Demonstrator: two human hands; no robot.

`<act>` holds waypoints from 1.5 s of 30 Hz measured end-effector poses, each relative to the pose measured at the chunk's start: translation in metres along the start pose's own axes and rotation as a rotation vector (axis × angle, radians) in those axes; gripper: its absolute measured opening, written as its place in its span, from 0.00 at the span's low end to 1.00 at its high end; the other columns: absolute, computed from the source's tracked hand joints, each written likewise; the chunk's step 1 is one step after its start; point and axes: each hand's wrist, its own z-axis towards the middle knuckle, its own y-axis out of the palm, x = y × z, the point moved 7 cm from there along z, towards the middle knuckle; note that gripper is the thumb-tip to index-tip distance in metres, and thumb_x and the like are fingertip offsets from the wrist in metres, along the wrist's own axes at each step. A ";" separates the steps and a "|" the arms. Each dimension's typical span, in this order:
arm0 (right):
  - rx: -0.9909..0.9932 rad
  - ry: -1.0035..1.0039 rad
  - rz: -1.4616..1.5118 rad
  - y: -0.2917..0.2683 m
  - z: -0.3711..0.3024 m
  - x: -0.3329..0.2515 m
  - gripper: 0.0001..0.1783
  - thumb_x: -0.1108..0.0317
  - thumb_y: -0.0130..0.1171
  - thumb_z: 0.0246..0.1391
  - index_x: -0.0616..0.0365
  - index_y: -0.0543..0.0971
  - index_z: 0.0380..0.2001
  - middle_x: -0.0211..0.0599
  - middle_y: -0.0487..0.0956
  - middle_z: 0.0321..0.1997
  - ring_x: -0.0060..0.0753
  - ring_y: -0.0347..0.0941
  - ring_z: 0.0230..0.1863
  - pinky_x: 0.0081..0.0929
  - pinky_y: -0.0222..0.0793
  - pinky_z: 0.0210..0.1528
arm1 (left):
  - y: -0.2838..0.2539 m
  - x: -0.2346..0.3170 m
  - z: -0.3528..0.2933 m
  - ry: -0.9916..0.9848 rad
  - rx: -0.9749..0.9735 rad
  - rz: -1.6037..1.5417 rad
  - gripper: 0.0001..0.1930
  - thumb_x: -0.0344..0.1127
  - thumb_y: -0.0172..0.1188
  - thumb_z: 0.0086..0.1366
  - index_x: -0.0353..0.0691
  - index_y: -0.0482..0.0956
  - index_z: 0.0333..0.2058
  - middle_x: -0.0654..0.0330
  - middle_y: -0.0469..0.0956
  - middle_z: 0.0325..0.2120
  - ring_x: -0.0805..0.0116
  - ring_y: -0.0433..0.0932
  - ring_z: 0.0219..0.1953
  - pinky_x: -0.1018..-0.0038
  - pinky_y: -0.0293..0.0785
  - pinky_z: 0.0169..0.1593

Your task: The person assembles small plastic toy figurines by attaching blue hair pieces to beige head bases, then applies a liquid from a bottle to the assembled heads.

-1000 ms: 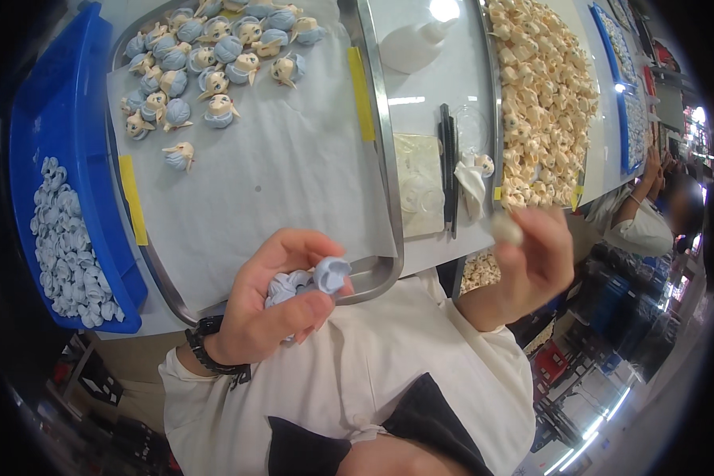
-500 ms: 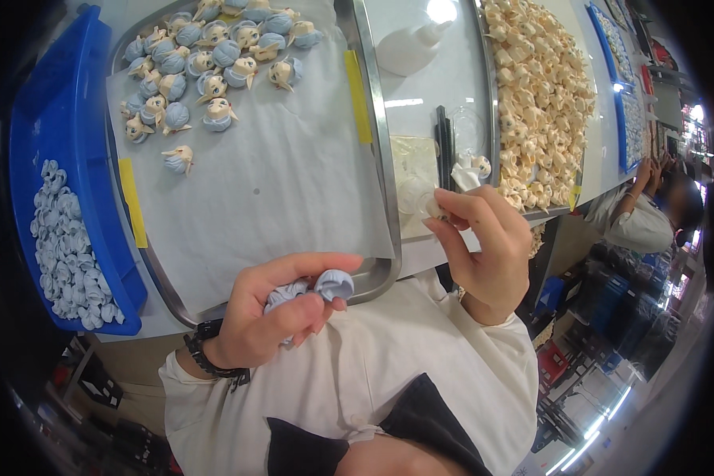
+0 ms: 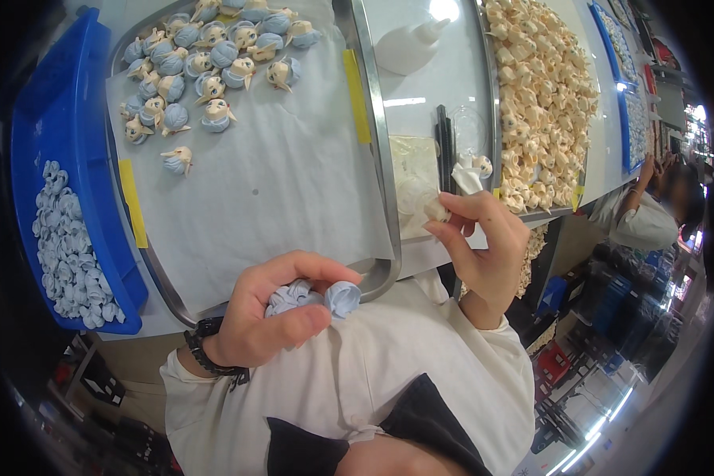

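Note:
My left hand (image 3: 262,311) is closed around several pale blue doll hair pieces (image 3: 290,297). One hollow, cup-shaped hair piece (image 3: 343,300) sits at its fingertips, its opening showing. Between thumb and forefinger, my right hand (image 3: 490,252) pinches a small cream doll head (image 3: 435,211), partly hidden by the fingers. That head is beside a yellowish square pad with a clear, round smear or dish (image 3: 414,193) on it; which one, I cannot tell. On the paper-lined metal tray (image 3: 293,190) lie many finished-looking doll heads with blue hair (image 3: 224,54).
At the left, a blue bin (image 3: 65,127) holds loose hair pieces (image 3: 70,254). A second tray is heaped with cream head pieces (image 3: 539,103). Between the trays are a white squeeze bottle (image 3: 408,47), dark slim tools (image 3: 444,139) and a single head (image 3: 482,166). Another person (image 3: 639,218) works at far right.
The hair piece at my left fingertips has turned and shifted slightly right. My right hand has moved the head slightly, and more of the head now shows.

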 end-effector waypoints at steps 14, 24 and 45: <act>0.041 -0.172 0.455 0.004 -0.013 -0.006 0.16 0.76 0.69 0.36 0.68 0.76 0.31 0.39 0.77 0.24 0.29 0.73 0.22 0.20 0.68 0.24 | -0.002 0.002 0.002 0.033 0.139 -0.142 0.18 0.31 0.56 0.57 0.32 0.70 0.45 0.65 0.72 0.27 0.85 0.65 0.22 0.87 0.61 0.25; -0.056 -0.439 0.757 0.024 -0.012 -0.047 0.20 0.70 0.71 0.35 0.69 0.75 0.31 0.42 0.77 0.24 0.34 0.74 0.19 0.23 0.67 0.17 | -0.001 0.009 0.003 0.096 0.066 0.084 0.14 0.32 0.59 0.58 0.32 0.75 0.42 0.64 0.74 0.31 0.82 0.68 0.31 0.84 0.64 0.35; 0.281 -0.660 0.078 0.032 -0.012 -0.067 0.22 0.51 0.63 0.35 0.61 0.80 0.27 0.30 0.67 0.24 0.29 0.63 0.23 0.21 0.58 0.21 | -0.001 0.005 0.006 0.120 0.065 0.079 0.11 0.36 0.56 0.62 0.31 0.74 0.32 0.60 0.73 0.31 0.79 0.67 0.31 0.81 0.63 0.34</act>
